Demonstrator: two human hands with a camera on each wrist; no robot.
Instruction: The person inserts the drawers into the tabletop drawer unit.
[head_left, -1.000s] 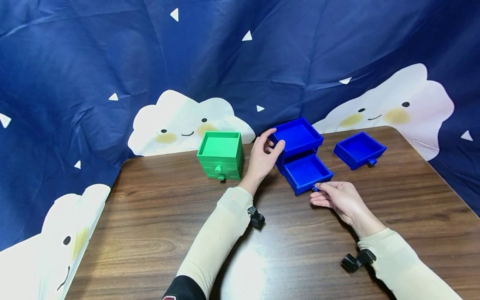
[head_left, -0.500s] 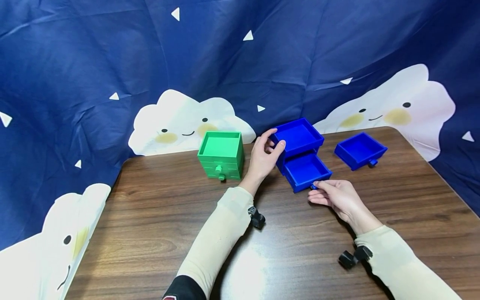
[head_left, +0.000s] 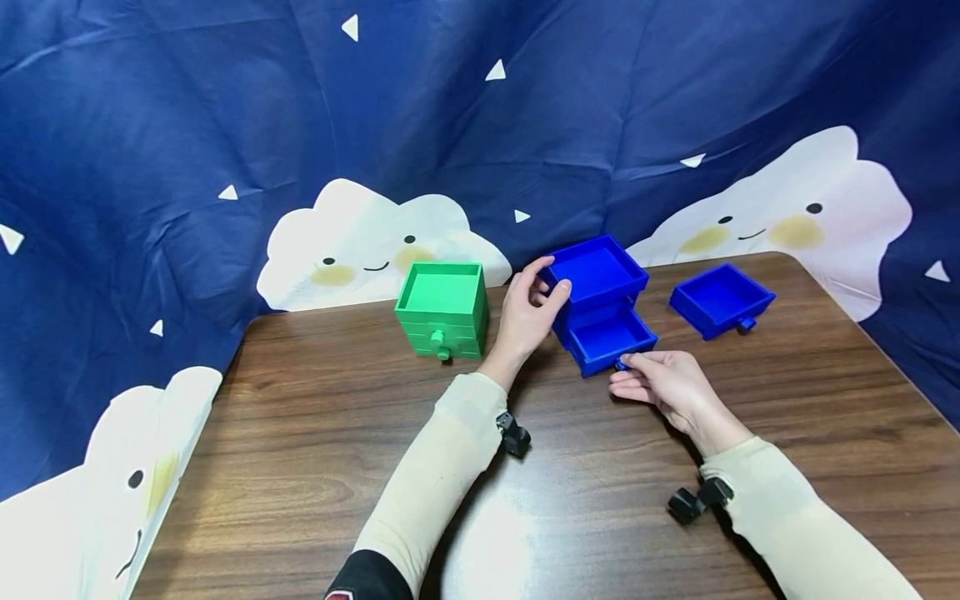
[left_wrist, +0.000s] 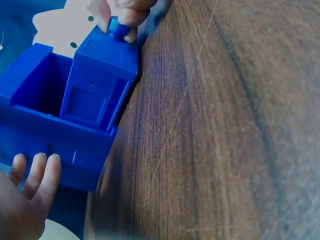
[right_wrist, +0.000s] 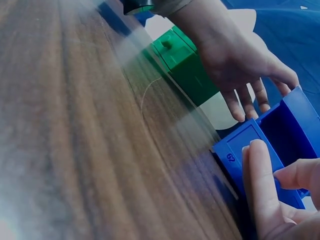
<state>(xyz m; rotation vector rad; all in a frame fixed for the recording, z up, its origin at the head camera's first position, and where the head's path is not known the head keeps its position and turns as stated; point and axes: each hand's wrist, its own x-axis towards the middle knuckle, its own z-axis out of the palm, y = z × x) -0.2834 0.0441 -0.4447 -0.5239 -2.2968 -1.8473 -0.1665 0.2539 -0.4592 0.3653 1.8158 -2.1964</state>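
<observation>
A small blue cabinet (head_left: 609,293) with a tray-like top stands right of centre in the head view. My left hand (head_left: 527,321) grips its left side, thumb at the front corner and index finger at the top rim. Several of its fingertips rest on the side wall in the left wrist view. The lower drawer (head_left: 611,335) is partly pulled out, and its inside shows bare. Thumb and fingers of my right hand (head_left: 675,390) pinch the drawer's round knob (left_wrist: 118,27). Above that drawer an open slot (right_wrist: 285,135) shows in the right wrist view.
Another blue drawer (head_left: 722,300) lies loose on the wooden table (head_left: 300,467), right of the cabinet. A green cabinet (head_left: 442,293) with two knobs stands to the left. Behind the table hangs a blue cloth (head_left: 450,125) with clouds and triangles.
The right hand has moved up and left with the knob, and the lower drawer has slid some way back into the blue cabinet. The left hand has stayed in place.
</observation>
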